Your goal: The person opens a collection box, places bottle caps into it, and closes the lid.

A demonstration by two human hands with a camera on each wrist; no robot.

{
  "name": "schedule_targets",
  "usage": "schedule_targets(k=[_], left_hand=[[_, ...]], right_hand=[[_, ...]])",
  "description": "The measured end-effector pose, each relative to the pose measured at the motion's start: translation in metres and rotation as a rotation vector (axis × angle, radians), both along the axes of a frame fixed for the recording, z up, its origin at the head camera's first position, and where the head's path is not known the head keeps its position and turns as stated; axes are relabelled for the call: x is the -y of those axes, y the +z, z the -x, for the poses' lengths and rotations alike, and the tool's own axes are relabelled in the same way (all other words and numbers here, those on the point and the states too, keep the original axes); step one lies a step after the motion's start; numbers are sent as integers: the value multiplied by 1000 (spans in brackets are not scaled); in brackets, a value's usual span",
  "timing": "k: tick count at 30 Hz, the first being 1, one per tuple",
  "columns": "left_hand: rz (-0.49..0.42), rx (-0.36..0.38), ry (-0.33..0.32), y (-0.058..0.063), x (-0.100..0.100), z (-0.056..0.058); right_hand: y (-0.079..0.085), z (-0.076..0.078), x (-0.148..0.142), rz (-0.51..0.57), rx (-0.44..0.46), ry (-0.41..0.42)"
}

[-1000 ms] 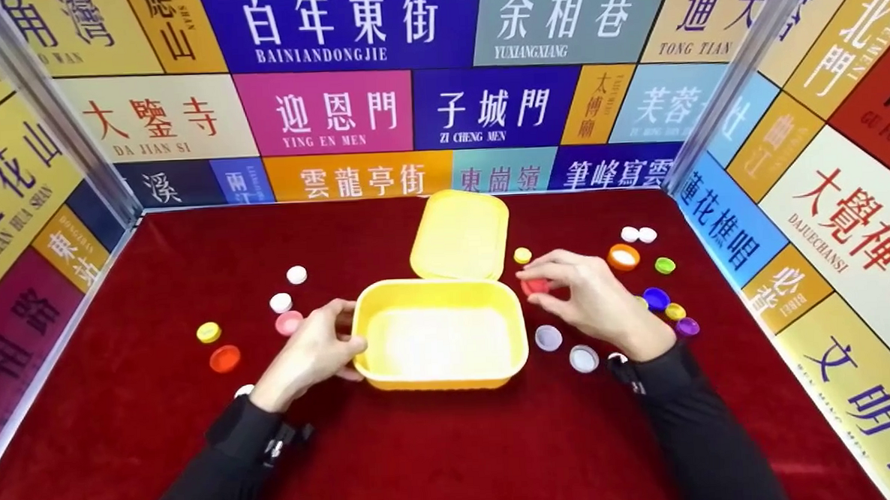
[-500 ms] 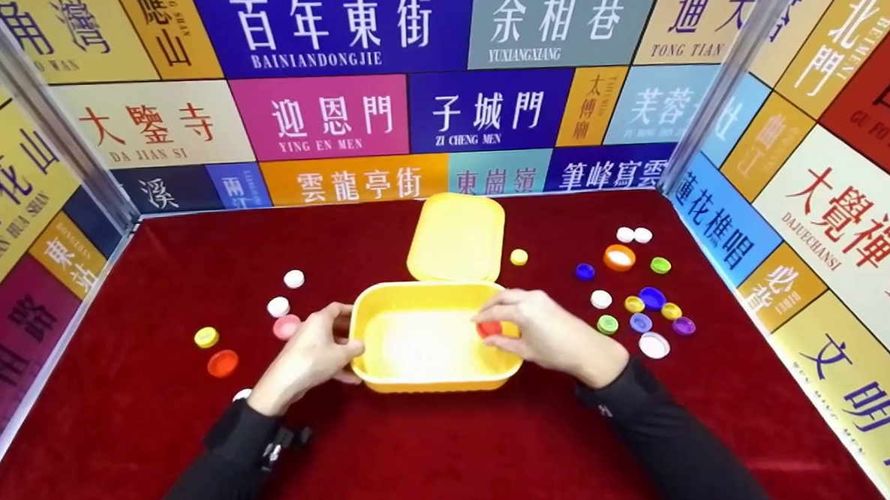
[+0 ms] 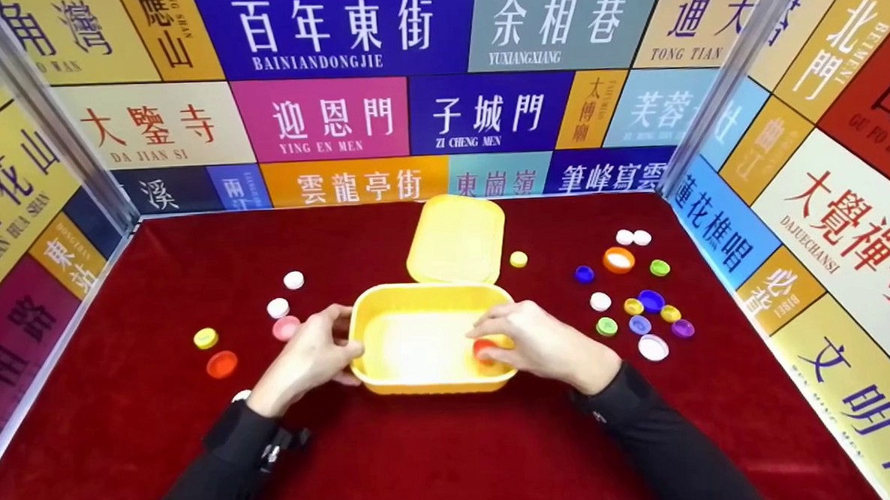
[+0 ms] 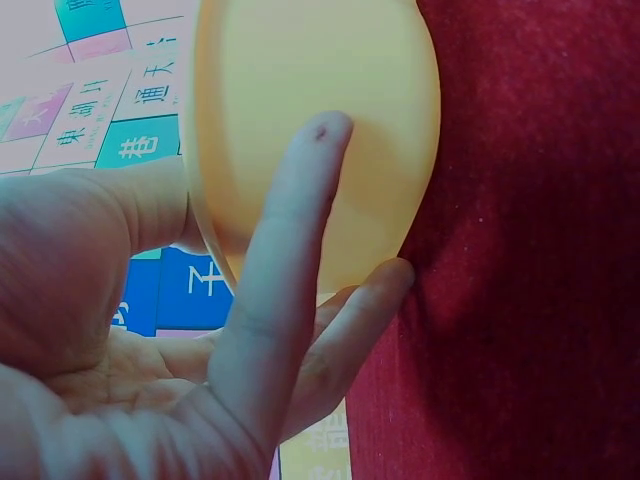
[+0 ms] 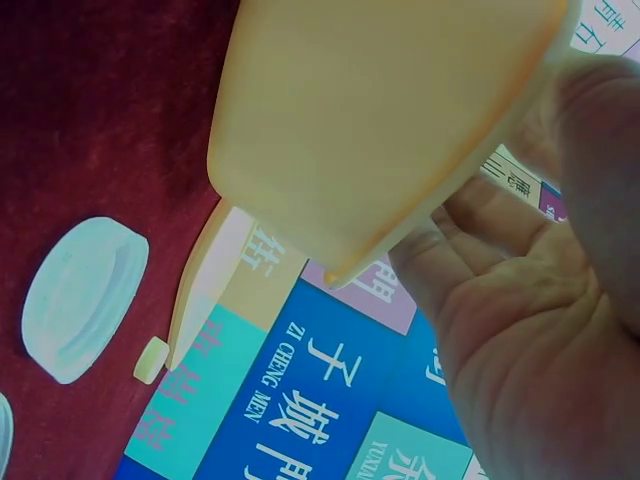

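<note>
A yellow rectangular plastic box (image 3: pixel 436 386) stands mid-table in the head view. My left hand (image 3: pixel 316 351) grips its left end, thumb over the rim and fingers against the outer wall (image 4: pixel 385 130). Over the right rim reaches my right hand (image 3: pixel 543 343), its fingertips down inside the box with a red bottle cap (image 3: pixel 484 350) between thumb and fingers. From the right wrist, the box's outer wall (image 5: pixel 370 110) hides those fingertips and the cap. The box's yellow lid (image 3: pixel 456 238) lies flat just behind it.
Several loose bottle caps lie right, among them a blue cap (image 3: pixel 651 300), an orange cap (image 3: pixel 618 260) and a white cap (image 3: pixel 653 347). Left are a red cap (image 3: pixel 222 364), a yellow cap (image 3: pixel 205 338) and a pink cap (image 3: pixel 285 328). Printed panels (image 3: pixel 319 120) wall the red cloth.
My right hand has carried the red cap leftward from beside the box, over the right rim and down inside. The left hand keeps its grip on the box.
</note>
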State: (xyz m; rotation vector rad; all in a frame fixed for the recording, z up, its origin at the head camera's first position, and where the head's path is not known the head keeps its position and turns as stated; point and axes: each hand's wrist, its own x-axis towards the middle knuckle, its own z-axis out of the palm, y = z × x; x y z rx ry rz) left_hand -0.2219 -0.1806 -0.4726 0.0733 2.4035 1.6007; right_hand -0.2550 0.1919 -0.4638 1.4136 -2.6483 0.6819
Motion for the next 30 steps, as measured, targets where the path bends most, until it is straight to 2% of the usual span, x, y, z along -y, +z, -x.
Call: schedule_targets(k=[8, 19, 25, 30], left_hand=[[1, -10, -4, -1, 1, -1], [-12, -7, -6, -2, 1, 0], [-16, -7, -4, -1, 0, -1], [-8, -9, -2, -1, 0, -1]], right_hand=[[4, 1, -4, 62, 1, 10], [9, 13, -16, 183, -119, -32], [11, 26, -35, 252, -121, -127], [8, 40, -57, 251, -85, -264]])
